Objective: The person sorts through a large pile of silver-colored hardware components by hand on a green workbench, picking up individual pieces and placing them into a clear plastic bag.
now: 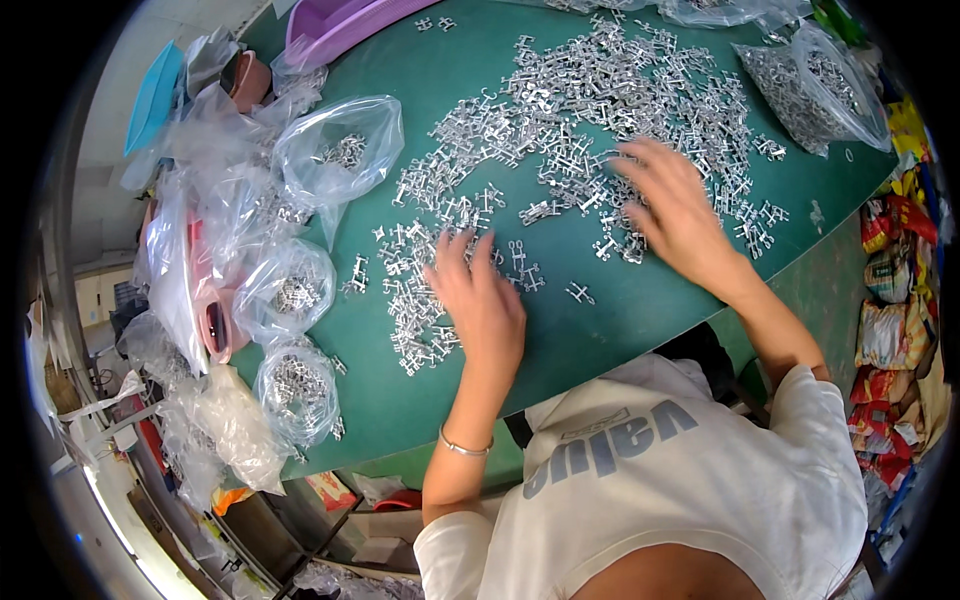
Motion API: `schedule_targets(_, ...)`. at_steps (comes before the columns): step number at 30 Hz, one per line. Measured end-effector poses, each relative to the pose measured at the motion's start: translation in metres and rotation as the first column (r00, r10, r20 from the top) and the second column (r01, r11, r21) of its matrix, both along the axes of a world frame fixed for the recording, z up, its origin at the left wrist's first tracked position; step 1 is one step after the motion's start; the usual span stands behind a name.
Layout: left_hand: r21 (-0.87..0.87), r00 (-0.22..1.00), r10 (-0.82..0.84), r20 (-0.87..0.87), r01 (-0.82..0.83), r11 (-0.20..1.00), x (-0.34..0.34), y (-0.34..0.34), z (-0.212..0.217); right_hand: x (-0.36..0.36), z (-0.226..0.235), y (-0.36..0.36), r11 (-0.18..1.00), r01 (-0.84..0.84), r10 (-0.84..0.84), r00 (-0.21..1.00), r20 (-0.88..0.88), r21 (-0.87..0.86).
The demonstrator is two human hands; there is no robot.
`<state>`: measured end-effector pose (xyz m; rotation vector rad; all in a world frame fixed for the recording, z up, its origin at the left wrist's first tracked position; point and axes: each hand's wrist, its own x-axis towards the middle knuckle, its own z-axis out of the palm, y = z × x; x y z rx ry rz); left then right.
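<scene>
A wide heap of small silver metal pieces (610,85), with hooked or looped ends, spreads over the green tabletop (590,340). My left hand (482,305) lies over a smaller strip of the same pieces (412,315), fingers spread and fingertips among them. At the near right edge of the big heap is my right hand (678,205), its fingers apart and a little blurred by motion. Neither hand visibly holds a piece, though what lies under the fingertips is hidden. Between the hands are a few loose pieces (580,293).
Along the left edge stand open clear plastic bags (300,385) with metal pieces inside, beside crumpled plastic (240,425). A fuller bag (815,90) sits at the far right corner. A purple tray (345,30) is at the far left. Colourful packages (890,330) line the right side.
</scene>
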<state>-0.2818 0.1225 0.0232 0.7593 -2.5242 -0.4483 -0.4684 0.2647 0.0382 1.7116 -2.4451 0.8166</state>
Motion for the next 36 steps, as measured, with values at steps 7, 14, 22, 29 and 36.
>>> schedule_targets(7,0.016,0.954,-0.277,0.114,0.277,0.961,-0.031,-0.007,-0.022,-0.003,-0.017,-0.001,0.987,-0.154,0.152,0.987,0.057,0.035)
schedule_targets(14,0.124,0.976,-0.065,-0.207,0.092,0.988,-0.008,-0.010,-0.001,-0.027,-0.005,0.014,0.991,0.127,-0.130,0.990,-0.056,-0.049)
schedule_targets(22,0.279,0.991,0.052,-0.126,-0.015,0.960,-0.006,-0.010,0.007,0.012,-0.019,-0.054,0.995,-0.089,0.094,0.989,-0.115,0.041)
schedule_targets(29,0.460,0.978,0.047,-0.201,0.052,0.886,0.009,-0.007,-0.006,0.018,-0.020,-0.048,0.989,-0.100,0.120,0.973,0.200,-0.106)
schedule_targets(36,0.598,0.976,-0.001,-0.217,0.134,0.790,0.007,0.004,0.010,0.009,-0.003,-0.033,0.983,0.005,0.171,-0.413,0.894,-0.186)
